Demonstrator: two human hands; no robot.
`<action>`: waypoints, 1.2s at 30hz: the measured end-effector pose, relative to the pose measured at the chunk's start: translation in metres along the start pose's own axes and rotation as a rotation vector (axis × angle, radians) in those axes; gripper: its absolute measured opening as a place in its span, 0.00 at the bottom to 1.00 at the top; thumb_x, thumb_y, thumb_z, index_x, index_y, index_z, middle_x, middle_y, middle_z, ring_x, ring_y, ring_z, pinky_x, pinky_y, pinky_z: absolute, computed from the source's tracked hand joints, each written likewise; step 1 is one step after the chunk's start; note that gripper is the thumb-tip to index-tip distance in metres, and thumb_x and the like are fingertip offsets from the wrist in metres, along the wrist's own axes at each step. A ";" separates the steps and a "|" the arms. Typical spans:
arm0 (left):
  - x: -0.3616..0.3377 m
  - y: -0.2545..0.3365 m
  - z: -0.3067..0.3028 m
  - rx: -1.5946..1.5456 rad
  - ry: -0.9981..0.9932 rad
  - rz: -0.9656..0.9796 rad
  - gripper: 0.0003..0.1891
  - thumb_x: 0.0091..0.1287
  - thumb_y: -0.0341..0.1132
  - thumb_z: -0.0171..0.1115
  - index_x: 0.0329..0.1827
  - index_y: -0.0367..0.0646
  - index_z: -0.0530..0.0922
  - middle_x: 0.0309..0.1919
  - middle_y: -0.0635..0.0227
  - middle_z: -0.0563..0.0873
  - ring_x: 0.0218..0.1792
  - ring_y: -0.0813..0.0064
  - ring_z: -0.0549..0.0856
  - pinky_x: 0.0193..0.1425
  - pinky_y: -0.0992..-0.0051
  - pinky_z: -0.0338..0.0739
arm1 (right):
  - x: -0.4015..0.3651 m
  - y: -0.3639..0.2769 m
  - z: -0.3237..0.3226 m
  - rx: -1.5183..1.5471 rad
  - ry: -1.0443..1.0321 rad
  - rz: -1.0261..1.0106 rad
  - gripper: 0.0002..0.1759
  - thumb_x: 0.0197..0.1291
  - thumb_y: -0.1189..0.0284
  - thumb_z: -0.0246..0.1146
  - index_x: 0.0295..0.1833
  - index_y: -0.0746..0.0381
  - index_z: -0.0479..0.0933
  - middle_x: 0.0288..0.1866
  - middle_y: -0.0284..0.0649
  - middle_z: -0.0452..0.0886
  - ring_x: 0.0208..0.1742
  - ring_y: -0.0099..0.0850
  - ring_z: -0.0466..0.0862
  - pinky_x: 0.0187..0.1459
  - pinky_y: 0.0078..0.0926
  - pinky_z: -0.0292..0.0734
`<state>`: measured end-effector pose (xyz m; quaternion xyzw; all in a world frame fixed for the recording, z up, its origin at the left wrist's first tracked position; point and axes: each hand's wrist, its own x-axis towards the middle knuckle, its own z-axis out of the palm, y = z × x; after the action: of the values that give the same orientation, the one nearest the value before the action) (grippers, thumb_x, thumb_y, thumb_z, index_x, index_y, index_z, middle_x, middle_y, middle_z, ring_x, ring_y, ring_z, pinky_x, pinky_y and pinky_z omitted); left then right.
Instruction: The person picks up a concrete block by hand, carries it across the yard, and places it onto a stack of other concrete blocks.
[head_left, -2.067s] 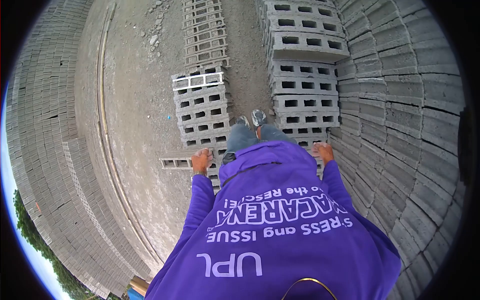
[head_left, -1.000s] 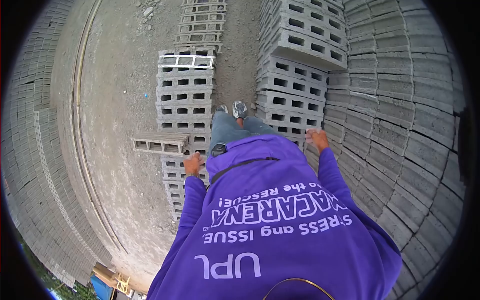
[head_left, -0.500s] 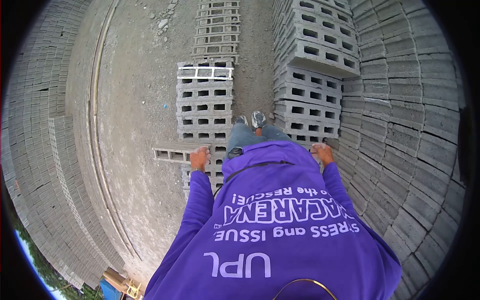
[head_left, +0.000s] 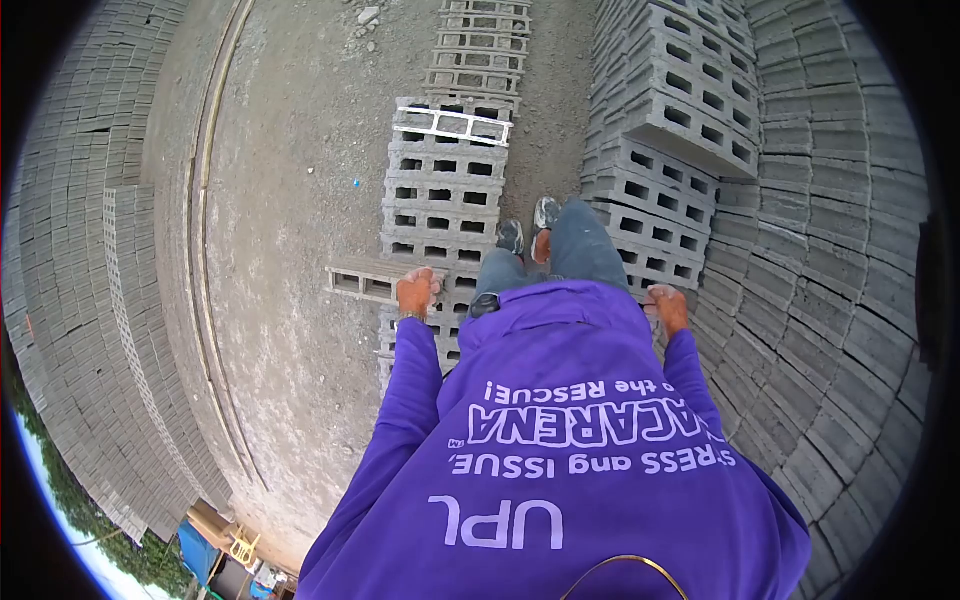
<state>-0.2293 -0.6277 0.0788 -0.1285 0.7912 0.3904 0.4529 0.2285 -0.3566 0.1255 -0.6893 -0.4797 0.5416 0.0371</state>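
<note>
My left hand (head_left: 418,290), fingers curled into a loose fist, overlaps the end of a hollow concrete block (head_left: 362,282) lying crosswise beside a row of similar blocks. My right hand (head_left: 666,300) is also curled, near the hip, with nothing showing in it. Close beyond it is a stack of hollow blocks (head_left: 650,245) with their openings facing me. The row of stacked blocks (head_left: 440,220) runs ahead on the left of my legs, and a block with a whitish face (head_left: 453,124) lies at its far end.
My shoes (head_left: 528,228) are on a narrow dirt strip between the block row and the right stack. Thin open block frames (head_left: 478,50) continue ahead. A tall block wall (head_left: 820,250) stands right. Long timber strips (head_left: 200,210) cross the ground at left, before more stacked blocks (head_left: 80,300).
My right leg has come forward and the view has turned slightly, so the stacks appear farther right. Both hands stay low at my sides, still curled.
</note>
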 end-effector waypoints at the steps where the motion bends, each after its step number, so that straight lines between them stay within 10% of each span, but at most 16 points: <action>1: -0.002 -0.007 -0.006 0.005 0.010 -0.016 0.18 0.66 0.42 0.62 0.53 0.41 0.81 0.39 0.67 0.88 0.33 0.79 0.86 0.27 0.78 0.74 | 0.008 -0.011 0.004 -0.009 -0.015 0.001 0.19 0.60 0.64 0.64 0.47 0.70 0.82 0.39 0.46 0.87 0.37 0.34 0.86 0.38 0.30 0.81; 12: -0.054 -0.084 -0.019 -0.104 0.233 -0.382 0.18 0.65 0.42 0.62 0.53 0.41 0.81 0.41 0.65 0.88 0.35 0.74 0.87 0.30 0.75 0.78 | 0.178 -0.160 0.113 -0.411 -0.266 -0.257 0.19 0.60 0.63 0.62 0.46 0.70 0.82 0.30 0.42 0.85 0.30 0.27 0.84 0.35 0.28 0.78; 20: -0.056 -0.023 0.069 -0.066 0.240 -0.394 0.19 0.69 0.42 0.60 0.55 0.37 0.81 0.39 0.67 0.88 0.39 0.77 0.86 0.34 0.77 0.78 | 0.297 -0.238 0.296 -0.850 -0.558 -0.421 0.17 0.58 0.61 0.63 0.45 0.62 0.82 0.44 0.53 0.85 0.49 0.51 0.84 0.52 0.45 0.77; 29: 0.049 0.039 0.170 0.077 0.008 -0.275 0.24 0.73 0.43 0.59 0.63 0.32 0.74 0.50 0.58 0.87 0.51 0.70 0.86 0.49 0.74 0.80 | 0.413 -0.188 0.485 -0.901 -0.417 -0.769 0.16 0.57 0.65 0.63 0.45 0.66 0.80 0.52 0.50 0.81 0.57 0.48 0.78 0.58 0.45 0.70; 36: 0.199 0.070 0.212 0.051 0.064 -0.061 0.19 0.74 0.38 0.58 0.58 0.30 0.77 0.47 0.57 0.87 0.48 0.71 0.86 0.53 0.74 0.78 | 0.414 -0.170 0.488 -0.583 -0.339 -0.737 0.15 0.54 0.65 0.61 0.39 0.67 0.80 0.45 0.51 0.81 0.45 0.48 0.82 0.48 0.47 0.75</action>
<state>-0.2482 -0.3963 -0.1088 -0.1533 0.8106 0.3517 0.4424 -0.2779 -0.2033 -0.2727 -0.3582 -0.8221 0.4402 -0.0466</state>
